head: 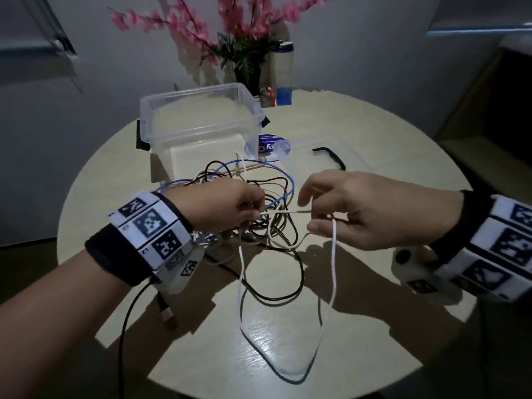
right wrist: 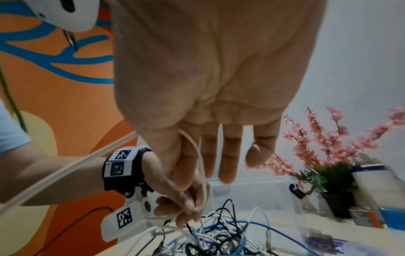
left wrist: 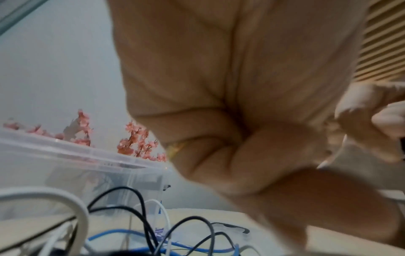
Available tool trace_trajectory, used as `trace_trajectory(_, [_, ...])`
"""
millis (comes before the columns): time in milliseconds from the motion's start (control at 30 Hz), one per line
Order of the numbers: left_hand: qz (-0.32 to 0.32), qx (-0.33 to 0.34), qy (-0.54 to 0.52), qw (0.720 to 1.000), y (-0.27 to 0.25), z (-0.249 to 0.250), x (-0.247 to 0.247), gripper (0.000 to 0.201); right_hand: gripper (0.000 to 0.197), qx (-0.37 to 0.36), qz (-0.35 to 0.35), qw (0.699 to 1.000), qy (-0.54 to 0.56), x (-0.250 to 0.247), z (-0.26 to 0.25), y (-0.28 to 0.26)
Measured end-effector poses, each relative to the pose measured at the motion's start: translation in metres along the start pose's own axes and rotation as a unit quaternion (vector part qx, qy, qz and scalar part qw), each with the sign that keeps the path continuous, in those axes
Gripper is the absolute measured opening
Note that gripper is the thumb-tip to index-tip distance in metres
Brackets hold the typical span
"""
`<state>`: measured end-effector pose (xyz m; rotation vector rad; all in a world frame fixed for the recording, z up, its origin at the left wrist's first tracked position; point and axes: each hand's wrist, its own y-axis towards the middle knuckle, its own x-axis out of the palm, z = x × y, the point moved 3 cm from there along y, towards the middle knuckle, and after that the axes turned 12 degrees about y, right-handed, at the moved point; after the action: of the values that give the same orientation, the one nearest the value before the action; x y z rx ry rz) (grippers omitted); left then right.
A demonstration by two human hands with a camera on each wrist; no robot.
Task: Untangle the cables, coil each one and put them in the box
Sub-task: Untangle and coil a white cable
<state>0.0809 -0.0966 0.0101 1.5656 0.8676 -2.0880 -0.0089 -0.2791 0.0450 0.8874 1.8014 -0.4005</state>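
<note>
Untangling in hand: left hand [head: 230, 205] and right hand [head: 345, 208] each pinching white cable [head: 334, 272] above tangle [head: 259, 191] before box [head: 201, 119]; next, drawing its loop free, then coiling.

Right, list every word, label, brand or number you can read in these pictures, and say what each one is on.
No text can be read for certain.
Wristbands: black-and-white square code patterns; the tiny marks beside them are too small to read.
Blue and white disc behind the box: printing too blurred.
Bottle and small red packet by the flowers: labels too blurred.
Purple packet in the right wrist view: blurred.
</note>
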Motion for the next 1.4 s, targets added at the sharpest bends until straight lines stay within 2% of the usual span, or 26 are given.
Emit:
trace_trajectory(67, [-0.003,-0.025,0.109,0.994,-0.001,-0.002,0.003,0.013,0.022,0.003,-0.034,0.999,0.011,0.002,-0.008,0.002])
trace_trajectory(133, [0.028,-0.026,0.176,0.984,-0.002,0.0,0.005,0.013,0.016,0.013,-0.047,0.999,0.006,0.005,-0.015,0.003])
trace_trajectory(200, [0.094,0.027,0.112,0.989,-0.005,0.016,0.001,0.005,0.022,0.003,-0.039,0.999,0.013,0.009,-0.021,0.006])
trace_trajectory(233, [0.112,0.059,0.039,0.991,-0.008,0.028,-0.002,0.016,0.025,0.003,-0.036,0.999,0.019,0.011,-0.021,0.007])
trace_trajectory(300, [0.077,0.097,-0.12,0.985,-0.016,0.052,-0.003,0.044,0.031,0.02,-0.04,0.999,0.028,0.017,-0.016,0.007])
trace_trajectory(367, [0.032,0.115,-0.177,0.977,-0.022,0.067,0.004,0.059,0.034,0.032,-0.041,0.997,0.05,0.023,-0.011,0.002])
trace_trajectory(433, [0.001,0.115,-0.162,0.98,-0.024,0.07,0.019,0.055,0.032,0.041,-0.04,0.997,0.048,0.03,-0.007,-0.006])
trace_trajectory(533, [-0.063,0.116,-0.104,0.986,-0.025,0.073,0.042,0.027,0.021,0.07,-0.031,0.997,0.02,0.041,0.002,-0.017])
trace_trajectory(567, [-0.063,0.122,-0.1,0.986,-0.026,0.076,0.046,0.018,0.018,0.079,-0.024,0.996,0.016,0.045,0.003,-0.021])
trace_trajectory(633, [0.004,0.114,-0.11,0.987,-0.025,0.08,0.042,0.015,0.015,0.094,-0.007,0.995,0.037,0.051,0.005,-0.028])
trace_trajectory(700, [0.135,0.094,-0.113,0.98,-0.024,0.083,0.032,0.018,0.024,0.099,0.006,0.992,0.083,0.058,0.003,-0.032])
trace_trajectory(767, [0.245,0.088,-0.069,0.963,-0.023,0.088,0.024,0.02,0.035,0.119,0.03,0.985,0.118,0.06,0.003,-0.036])
trace_trajectory(800, [0.274,0.083,-0.038,0.957,-0.023,0.09,0.023,0.019,0.035,0.128,0.047,0.983,0.122,0.059,0.003,-0.038])
trace_trajectory(867, [0.281,0.076,0.038,0.956,-0.019,0.092,0.025,0.02,0.03,0.127,0.079,0.983,0.104,0.056,0.003,-0.043])
trace_trajectory(967, [0.243,0.08,0.093,0.962,-0.016,0.084,0.028,0.023,0.023,0.095,0.144,0.982,0.075,0.051,0.003,-0.049])
trace_trajectory(1100, [0.181,0.034,0.162,0.969,-0.019,0.072,0.028,0.025,0.021,0.073,0.217,0.968,0.103,0.046,0.003,-0.059])
trace_trajectory(1167, [0.16,0.003,0.229,0.96,-0.021,0.065,0.028,0.025,0.016,0.085,0.227,0.959,0.145,0.047,0.001,-0.063])
trace_trajectory(1233, [0.148,-0.058,0.274,0.949,-0.025,0.049,0.024,0.027,0.015,0.093,0.238,0.953,0.16,0.047,-0.001,-0.066])
trace_trajectory(1300, [0.165,-0.145,0.281,0.934,-0.035,0.034,0.012,0.027,0.015,0.105,0.236,0.95,0.173,0.049,0.0,-0.069])
trace_trajectory(1400, [0.267,-0.251,0.247,0.897,-0.055,0.034,-0.019,0.025,0.016,0.145,0.194,0.955,0.172,0.057,0.004,-0.073])
